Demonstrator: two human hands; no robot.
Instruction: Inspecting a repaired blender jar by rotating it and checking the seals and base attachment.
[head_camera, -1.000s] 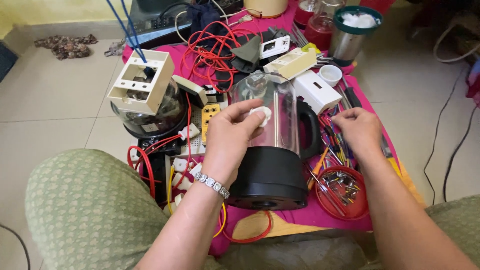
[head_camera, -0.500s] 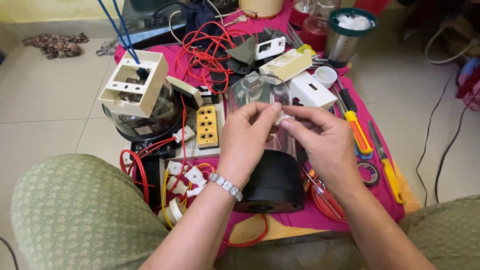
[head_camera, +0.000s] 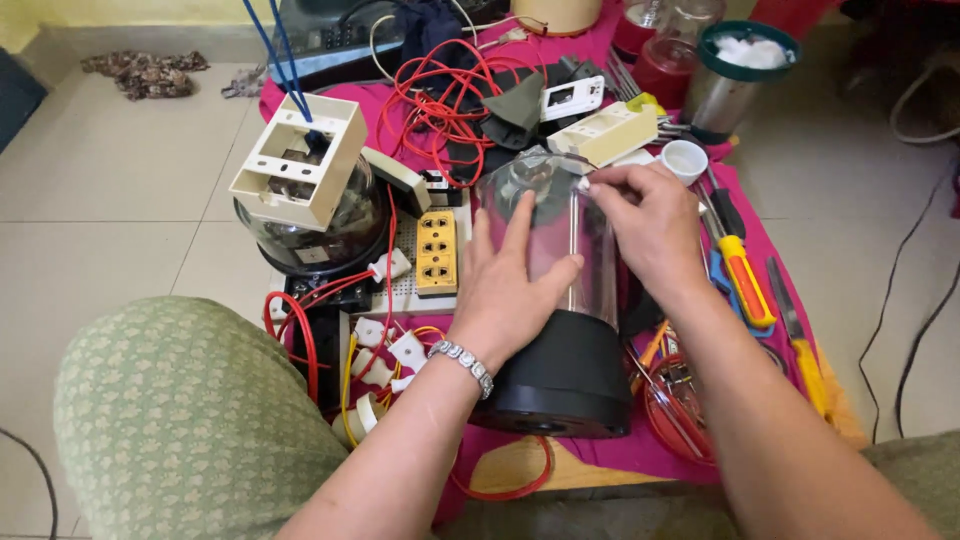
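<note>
On the clear blender jar (head_camera: 560, 240), both hands rest spread open.

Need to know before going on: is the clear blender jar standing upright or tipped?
Tipped. The clear blender jar leans away, black base toward the camera, left hand flat on it, right hand at its rim.

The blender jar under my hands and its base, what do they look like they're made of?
Blender jar: clear, glossy plastic or glass; the cloth shows through it, and the look leaves open which. Base: black matte plastic, by its dull, even surface. The left hand lies flat on the jar.
</note>
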